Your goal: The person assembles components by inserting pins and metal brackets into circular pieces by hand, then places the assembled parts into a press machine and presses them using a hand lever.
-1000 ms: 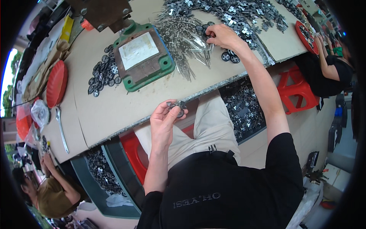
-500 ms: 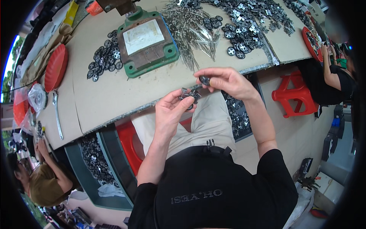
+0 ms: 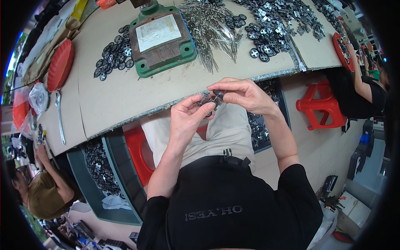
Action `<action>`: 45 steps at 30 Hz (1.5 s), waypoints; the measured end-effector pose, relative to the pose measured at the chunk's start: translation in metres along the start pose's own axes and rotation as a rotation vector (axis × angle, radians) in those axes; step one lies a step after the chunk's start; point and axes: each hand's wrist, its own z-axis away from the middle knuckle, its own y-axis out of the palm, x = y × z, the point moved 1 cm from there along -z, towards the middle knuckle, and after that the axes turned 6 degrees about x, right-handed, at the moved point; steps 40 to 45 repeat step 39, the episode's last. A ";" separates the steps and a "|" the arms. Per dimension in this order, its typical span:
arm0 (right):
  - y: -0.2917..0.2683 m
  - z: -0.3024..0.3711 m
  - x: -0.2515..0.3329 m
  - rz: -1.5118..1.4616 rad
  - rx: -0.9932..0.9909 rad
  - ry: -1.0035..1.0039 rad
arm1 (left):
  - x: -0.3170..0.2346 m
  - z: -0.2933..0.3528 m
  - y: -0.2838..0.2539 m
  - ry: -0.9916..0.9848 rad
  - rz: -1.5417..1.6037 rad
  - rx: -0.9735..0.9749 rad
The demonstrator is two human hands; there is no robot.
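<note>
Over the table's front edge, my left hand [image 3: 186, 118] pinches a small dark chassis-like part [image 3: 207, 102] with metal bits showing on it. A round black piece shows under its thumb. My right hand [image 3: 246, 96] has its fingers closed on a small black wheel [image 3: 217, 94], held right against the part in the left hand. Fingers hide much of both pieces, and I cannot tell whether the wheel is seated on the part. Beyond the hands, thin metal rods [image 3: 212, 37] lie in a heap, with loose black wheels [image 3: 266, 52] to their right.
A green press base [image 3: 146, 68] stands on the table, with more wheels [image 3: 112, 58] left of it. A red tray [image 3: 60, 66] and a wrench [image 3: 60, 118] lie at left. Drawers of dark parts [image 3: 102, 171] sit below. Co-workers are at both sides; a red stool [image 3: 318, 104] stands right.
My right hand has moved left and down, bringing the wheel from apart to against the part in my left hand. The left hand keeps its hold. The whole view has shifted slightly.
</note>
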 end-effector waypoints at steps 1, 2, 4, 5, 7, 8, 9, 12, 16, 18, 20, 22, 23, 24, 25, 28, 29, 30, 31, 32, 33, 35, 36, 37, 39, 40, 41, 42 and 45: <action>0.000 0.000 0.000 -0.003 0.002 0.001 | 0.000 0.000 0.000 0.005 -0.013 -0.007; 0.000 0.000 -0.001 -0.006 0.003 0.001 | 0.000 0.000 0.000 0.006 -0.012 -0.009; -0.001 0.000 -0.001 0.013 0.013 0.003 | -0.001 0.001 0.000 0.002 -0.038 -0.007; -0.002 0.000 -0.001 0.032 0.019 0.003 | -0.001 0.001 0.000 0.002 -0.037 -0.009; -0.002 0.001 0.002 0.066 0.032 -0.003 | -0.001 0.002 0.000 -0.009 -0.032 -0.006; -0.002 0.001 0.004 0.101 0.042 -0.010 | -0.001 0.002 0.000 -0.008 -0.032 -0.007; -0.003 0.001 0.004 0.101 0.043 -0.011 | -0.001 0.002 0.001 -0.015 -0.033 -0.013; -0.003 0.000 0.006 0.160 0.054 -0.050 | -0.002 0.003 0.000 -0.033 -0.043 -0.018; 0.000 0.000 0.012 0.358 0.028 -0.070 | -0.001 0.003 0.000 -0.048 -0.096 -0.034; 0.002 -0.001 0.013 0.432 0.016 -0.061 | 0.000 0.004 0.000 -0.027 -0.144 -0.058; 0.003 -0.002 0.011 0.429 -0.024 0.100 | 0.002 0.004 0.000 -0.007 -0.192 -0.083; 0.008 -0.003 0.012 0.397 -0.059 0.179 | 0.004 0.004 0.000 0.028 -0.265 -0.137; 0.010 -0.004 0.012 0.364 -0.096 0.258 | 0.005 0.005 -0.001 0.029 -0.265 -0.138; 0.012 -0.005 0.010 0.364 -0.095 0.258 | 0.005 0.005 -0.002 0.051 -0.248 -0.146; 0.014 -0.006 0.004 0.257 -0.127 0.322 | 0.005 0.006 -0.002 0.074 -0.232 -0.153; 0.013 -0.005 -0.016 0.110 -0.173 0.269 | 0.001 0.005 -0.004 0.032 -0.223 -0.130; 0.011 -0.005 -0.019 0.069 -0.190 0.154 | -0.001 0.004 -0.005 0.033 -0.224 -0.131; 0.011 -0.007 -0.014 0.068 -0.186 0.155 | -0.002 0.004 -0.006 0.004 -0.215 -0.119; 0.011 -0.010 -0.003 0.172 -0.122 0.055 | -0.003 0.004 -0.006 -0.026 -0.205 -0.106; 0.011 -0.012 0.003 0.275 -0.057 -0.045 | -0.003 0.005 -0.007 -0.026 -0.205 -0.109; 0.009 -0.013 0.004 0.276 -0.058 -0.044 | -0.003 0.004 -0.007 -0.021 -0.226 -0.110; 0.007 -0.013 0.004 0.270 -0.018 0.006 | -0.002 0.004 -0.006 -0.015 -0.247 -0.111; 0.007 -0.013 0.005 0.270 -0.015 0.006 | 0.000 0.004 -0.006 0.002 -0.301 -0.137; 0.008 -0.014 0.007 0.332 -0.012 0.126 | 0.000 0.005 -0.006 0.019 -0.355 -0.163; 0.009 -0.014 0.005 0.358 -0.029 0.297 | -0.001 0.004 -0.007 0.019 -0.364 -0.182; 0.009 -0.014 0.005 0.358 -0.029 0.297 | -0.001 0.004 -0.007 0.019 -0.364 -0.182; 0.009 -0.014 0.005 0.358 -0.029 0.297 | -0.001 0.004 -0.007 0.019 -0.364 -0.182; 0.009 -0.014 0.005 0.358 -0.029 0.297 | -0.001 0.004 -0.007 0.019 -0.364 -0.182; 0.009 -0.014 0.005 0.358 -0.029 0.297 | -0.001 0.004 -0.007 0.019 -0.364 -0.182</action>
